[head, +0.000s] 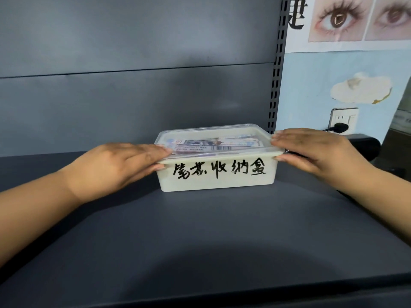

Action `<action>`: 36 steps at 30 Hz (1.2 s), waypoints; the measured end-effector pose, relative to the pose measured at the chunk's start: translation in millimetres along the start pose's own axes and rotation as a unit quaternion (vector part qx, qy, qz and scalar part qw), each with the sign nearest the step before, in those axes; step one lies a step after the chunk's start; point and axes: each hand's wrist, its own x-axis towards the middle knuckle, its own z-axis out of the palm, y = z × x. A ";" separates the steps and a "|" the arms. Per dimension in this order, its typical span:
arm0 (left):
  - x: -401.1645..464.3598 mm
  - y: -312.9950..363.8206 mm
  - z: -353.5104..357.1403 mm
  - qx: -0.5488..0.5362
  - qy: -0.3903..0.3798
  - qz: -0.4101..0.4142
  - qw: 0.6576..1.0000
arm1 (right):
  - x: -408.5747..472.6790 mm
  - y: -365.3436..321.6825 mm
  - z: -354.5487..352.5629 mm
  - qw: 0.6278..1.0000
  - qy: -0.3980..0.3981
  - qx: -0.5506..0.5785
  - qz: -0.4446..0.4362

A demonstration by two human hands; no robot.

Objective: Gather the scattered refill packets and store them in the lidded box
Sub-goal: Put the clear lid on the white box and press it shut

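Note:
A white plastic box [218, 181] with black handwritten characters on its front stands on the dark grey shelf [200, 236]. A clear lid [222, 131] lies on top of it. Through the lid I see refill packets [213, 145] lying flat inside. My left hand [115, 167] grips the box's left end, fingers over the lid's edge and thumb under the rim. My right hand [318, 152] holds the right end the same way.
The shelf's grey back panel [133, 96] rises right behind the box, with a slotted upright [277, 85] at its right. Beyond it are a wall with posters, a socket with a black plug [340, 127] and a dark object [364, 147] behind my right hand.

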 end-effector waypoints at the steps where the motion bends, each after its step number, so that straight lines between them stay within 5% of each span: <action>1: 0.7 -1.0 1.1 0.010 0.003 0.009 1.000 | 0.9 2.9 1.1 0.999 0.009 -0.041 -0.029; 5: 0.5 -2.1 6.5 0.041 0.008 0.025 0.999 | 0.5 7.8 8.3 0.985 0.041 -0.144 -0.090; 12: 3.6 -6.7 12.4 0.062 -0.005 0.015 0.998 | 8.2 10.1 9.3 0.978 0.033 -0.155 -0.136; 24: -1.7 -11.3 21.2 -0.044 0.003 -0.049 0.998 | 3.8 -2.0 3.6 0.998 -0.017 0.008 0.055; 29: -8.1 -18.3 24.3 -0.178 0.001 -0.154 0.972 | 1.7 -3.1 6.9 0.987 -0.032 0.077 0.137; 36: -7.8 -16.9 26.0 -0.100 -0.047 -0.143 0.984 | 5.3 -3.2 11.2 0.992 -0.026 0.045 0.115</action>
